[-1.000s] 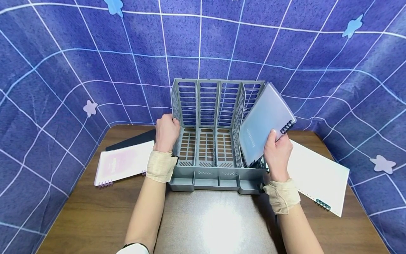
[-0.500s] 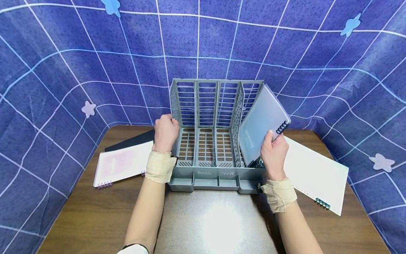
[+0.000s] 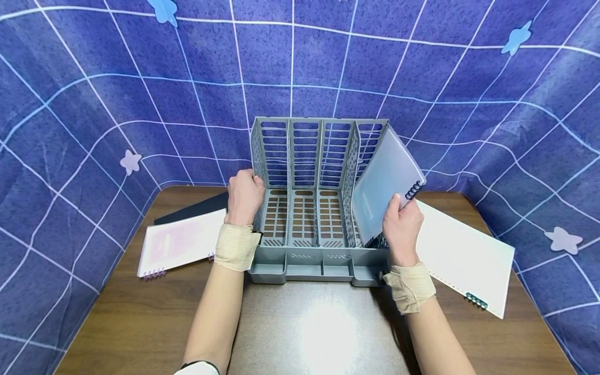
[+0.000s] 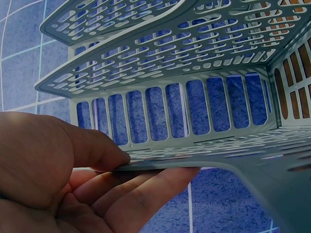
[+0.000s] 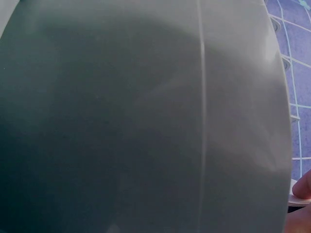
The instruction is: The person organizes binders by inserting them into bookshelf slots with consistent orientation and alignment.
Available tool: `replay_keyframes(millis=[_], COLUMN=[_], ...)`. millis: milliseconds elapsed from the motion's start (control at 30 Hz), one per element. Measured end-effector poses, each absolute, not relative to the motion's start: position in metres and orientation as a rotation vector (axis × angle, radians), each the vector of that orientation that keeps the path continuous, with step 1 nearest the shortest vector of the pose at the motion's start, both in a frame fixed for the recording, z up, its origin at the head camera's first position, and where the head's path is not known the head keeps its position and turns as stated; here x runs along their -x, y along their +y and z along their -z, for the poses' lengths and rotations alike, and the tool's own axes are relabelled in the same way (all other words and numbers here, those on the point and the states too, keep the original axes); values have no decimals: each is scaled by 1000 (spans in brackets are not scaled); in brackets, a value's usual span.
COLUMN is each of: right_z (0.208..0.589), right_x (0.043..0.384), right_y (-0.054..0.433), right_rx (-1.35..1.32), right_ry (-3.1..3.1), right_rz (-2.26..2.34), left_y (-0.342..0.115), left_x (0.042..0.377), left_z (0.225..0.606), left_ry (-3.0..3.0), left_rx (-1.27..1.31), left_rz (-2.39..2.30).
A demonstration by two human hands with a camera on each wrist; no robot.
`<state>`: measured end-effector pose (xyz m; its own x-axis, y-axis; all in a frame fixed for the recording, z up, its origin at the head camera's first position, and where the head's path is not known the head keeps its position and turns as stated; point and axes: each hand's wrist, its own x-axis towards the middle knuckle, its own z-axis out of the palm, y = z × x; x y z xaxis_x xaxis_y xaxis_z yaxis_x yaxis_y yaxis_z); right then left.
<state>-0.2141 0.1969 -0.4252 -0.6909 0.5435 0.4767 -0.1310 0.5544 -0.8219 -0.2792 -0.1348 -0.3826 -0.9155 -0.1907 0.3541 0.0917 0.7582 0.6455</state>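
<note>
Blue spiral notebook stands tilted, partly inside the rightmost compartment of the grey rack. Right hand grips its near edge beside the black rings. Left hand pinches the rack's left side wall. Pink notebook lies left, white notebook right, on the wooden table.

A pink notebook hides part of a dark folder as the right wrist view crops the right hand.
</note>
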Motion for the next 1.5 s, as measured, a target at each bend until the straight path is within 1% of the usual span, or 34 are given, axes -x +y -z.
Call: replay_keyframes(millis=[1500], right_z=[428], right_x=[215], right_y=[201], right_rx=[398], right_ry=[-2030], right_rz=[-1199], left_y=[-135], left_x=[278], left_z=[381], left_ry=[-2567], left_rx=[-87], left_rz=[968])
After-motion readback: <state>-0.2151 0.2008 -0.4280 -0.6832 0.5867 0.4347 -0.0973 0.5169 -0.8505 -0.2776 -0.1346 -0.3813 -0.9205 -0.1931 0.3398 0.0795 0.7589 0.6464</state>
